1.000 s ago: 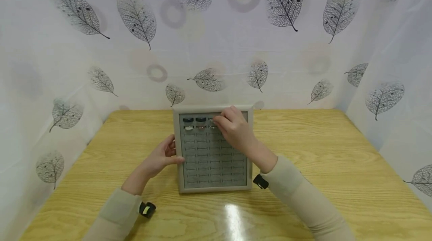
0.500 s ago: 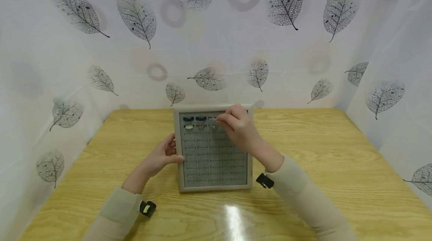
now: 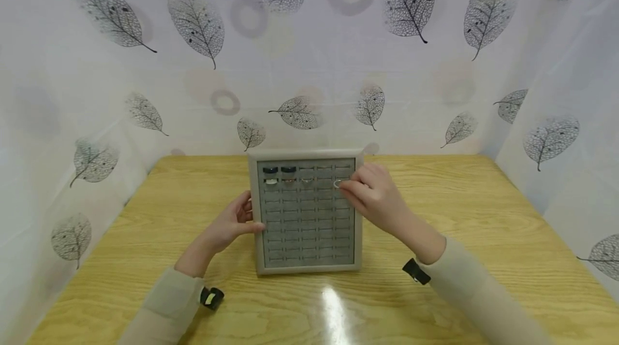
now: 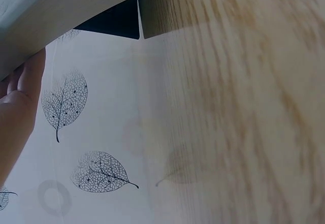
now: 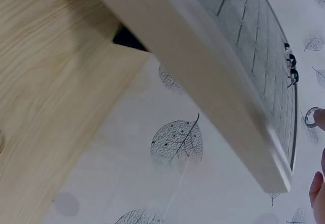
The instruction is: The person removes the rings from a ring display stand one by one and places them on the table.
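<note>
A ring display board (image 3: 309, 227) with a pale frame and grey slotted padding stands propped up on the table. My left hand (image 3: 232, 227) grips its left edge, thumb on the front and fingers behind. Between thumb and fingertips, my right hand (image 3: 379, 197) pinches a silver ring (image 5: 306, 117), held at the board's upper right. Whether that ring touches the padding is hard to tell. Two dark rings (image 3: 270, 170) sit in the top row at the left. Below them are a whitish ring (image 3: 271, 181), a reddish ring (image 3: 289, 180) and a thin silver-coloured ring (image 3: 307, 180).
The wooden table (image 3: 435, 189) extends on both sides of the board. Behind it hangs a white leaf-print curtain (image 3: 300, 55). A black support (image 4: 114, 21) shows behind the board in the left wrist view.
My right hand has moved right and slightly down from the top row's third slot, drawing the silver ring away. That slot now shows no ring. My left hand keeps its place.
</note>
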`<state>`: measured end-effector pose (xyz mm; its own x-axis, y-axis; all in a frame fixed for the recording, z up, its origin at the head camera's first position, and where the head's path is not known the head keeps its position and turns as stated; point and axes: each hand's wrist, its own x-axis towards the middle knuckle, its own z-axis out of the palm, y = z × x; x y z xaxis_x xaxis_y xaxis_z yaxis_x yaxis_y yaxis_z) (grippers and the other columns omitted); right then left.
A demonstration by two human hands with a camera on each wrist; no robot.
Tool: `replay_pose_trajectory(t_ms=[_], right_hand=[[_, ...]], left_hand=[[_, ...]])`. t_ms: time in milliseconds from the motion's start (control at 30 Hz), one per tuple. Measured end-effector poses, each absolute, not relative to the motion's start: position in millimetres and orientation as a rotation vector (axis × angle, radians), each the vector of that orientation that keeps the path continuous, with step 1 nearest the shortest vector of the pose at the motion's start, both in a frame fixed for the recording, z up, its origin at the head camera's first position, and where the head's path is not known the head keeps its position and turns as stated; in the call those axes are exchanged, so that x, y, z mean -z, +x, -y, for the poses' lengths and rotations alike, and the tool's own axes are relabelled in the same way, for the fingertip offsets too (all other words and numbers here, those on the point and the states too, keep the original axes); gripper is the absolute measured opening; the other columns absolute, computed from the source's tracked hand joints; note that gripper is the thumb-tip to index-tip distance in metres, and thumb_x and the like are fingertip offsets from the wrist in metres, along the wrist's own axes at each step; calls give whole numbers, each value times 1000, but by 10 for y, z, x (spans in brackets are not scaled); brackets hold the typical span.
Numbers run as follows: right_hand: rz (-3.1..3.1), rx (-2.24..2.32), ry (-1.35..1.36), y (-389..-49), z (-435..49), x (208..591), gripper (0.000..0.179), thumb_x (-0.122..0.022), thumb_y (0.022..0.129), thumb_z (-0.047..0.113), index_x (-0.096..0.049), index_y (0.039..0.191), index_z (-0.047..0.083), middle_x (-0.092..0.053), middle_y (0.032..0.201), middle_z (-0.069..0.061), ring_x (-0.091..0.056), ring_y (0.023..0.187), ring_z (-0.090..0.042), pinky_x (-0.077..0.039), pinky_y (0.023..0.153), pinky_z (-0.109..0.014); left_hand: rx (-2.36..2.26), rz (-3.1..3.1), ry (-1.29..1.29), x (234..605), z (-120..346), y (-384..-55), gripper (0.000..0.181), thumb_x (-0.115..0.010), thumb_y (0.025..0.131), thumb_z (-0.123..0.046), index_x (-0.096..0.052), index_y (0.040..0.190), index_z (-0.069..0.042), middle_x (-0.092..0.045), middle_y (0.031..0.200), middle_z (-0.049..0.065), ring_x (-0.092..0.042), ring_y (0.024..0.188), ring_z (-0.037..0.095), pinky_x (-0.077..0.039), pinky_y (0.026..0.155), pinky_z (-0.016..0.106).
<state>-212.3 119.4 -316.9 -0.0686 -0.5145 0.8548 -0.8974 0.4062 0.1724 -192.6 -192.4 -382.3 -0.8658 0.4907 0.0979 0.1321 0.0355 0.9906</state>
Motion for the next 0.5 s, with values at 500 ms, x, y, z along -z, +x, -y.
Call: replay_pose_trajectory(t_ms=[500], right_hand=[[1793, -380, 1223, -1987, -1669, 3364, 31, -48, 92, 18, -63, 69, 4, -46, 64, 0, -40, 58, -18, -29, 55, -32]], left_hand=[[-1876, -2078, 640, 3818, 1920, -1913, 79, -65, 79, -4, -13, 138, 1, -41, 123, 25, -49, 106, 25, -44, 83, 32]])
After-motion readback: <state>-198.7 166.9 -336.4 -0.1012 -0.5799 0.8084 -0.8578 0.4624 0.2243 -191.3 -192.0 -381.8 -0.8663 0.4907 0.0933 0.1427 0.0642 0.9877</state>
